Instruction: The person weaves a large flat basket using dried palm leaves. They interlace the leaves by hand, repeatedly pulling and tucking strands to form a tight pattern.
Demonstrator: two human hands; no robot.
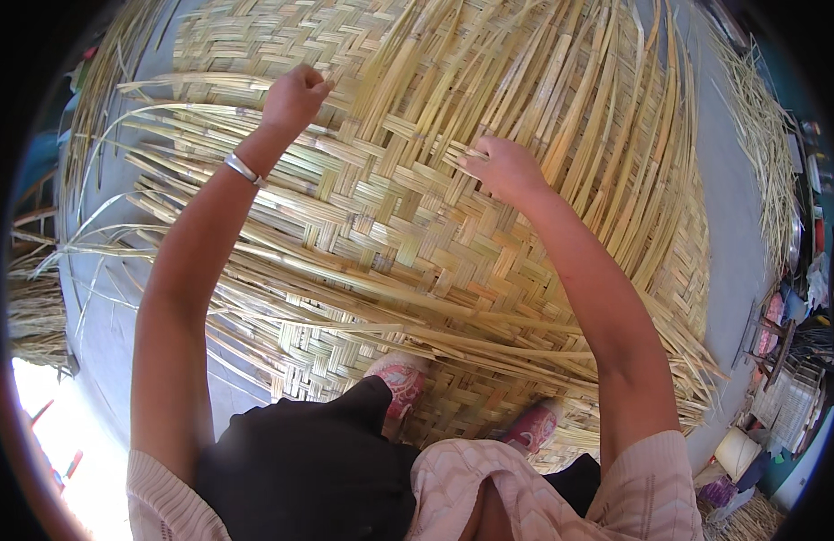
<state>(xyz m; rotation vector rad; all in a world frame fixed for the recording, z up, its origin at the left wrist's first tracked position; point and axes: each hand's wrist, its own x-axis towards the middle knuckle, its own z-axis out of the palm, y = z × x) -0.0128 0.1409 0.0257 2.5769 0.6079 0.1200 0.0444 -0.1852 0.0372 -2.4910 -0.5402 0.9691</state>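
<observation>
A large woven mat (381, 221) of flat, pale yellow-green split-reed strips spreads below me in a zigzag weave. My left hand (296, 97), with a silver bangle on its wrist, is closed in a pinch above the mat's left part; what its fingers hold is too small to make out. Nearer the middle, my right hand (505, 171) is closed on the ends of reed strips (462, 157) at the edge of the weave. Long unwoven strips (570, 99) fan out beyond and to the right of that hand. Other loose strips (200, 113) stick out to the left.
My feet in pink patterned shoes (401, 383) stand on the mat's near part. A bundle of long strips (372, 275) crosses the mat before them. Loose strips (761, 144) lie on the grey floor (732, 212) at right. Household items crowd the right edge; straw-like bundles (38, 311) lie left.
</observation>
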